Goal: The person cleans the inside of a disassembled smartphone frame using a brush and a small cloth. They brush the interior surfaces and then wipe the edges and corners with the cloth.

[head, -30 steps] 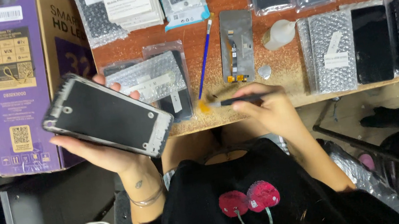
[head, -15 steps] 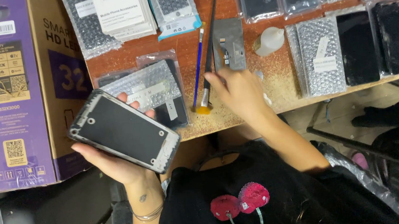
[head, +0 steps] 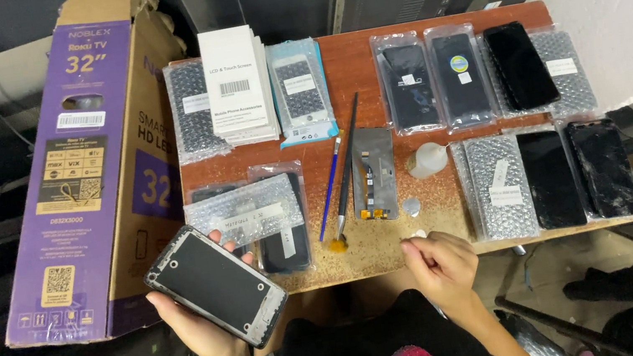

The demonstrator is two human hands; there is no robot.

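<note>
I see the purple cardboard box leaning at the left end of the wooden table. My left hand cradles the phone frame off the table's near-left corner, fingers wrapped under it, dark face up. My right hand rests loosely curled at the near edge, holding nothing I can make out (the brush lies just left of it).

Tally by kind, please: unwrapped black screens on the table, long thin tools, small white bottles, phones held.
Unwrapped black glass screens: 3
Long thin handled tools: 2
Small white plastic bottle: 1
Black phone in left hand grip: 1
Total: 7
</note>
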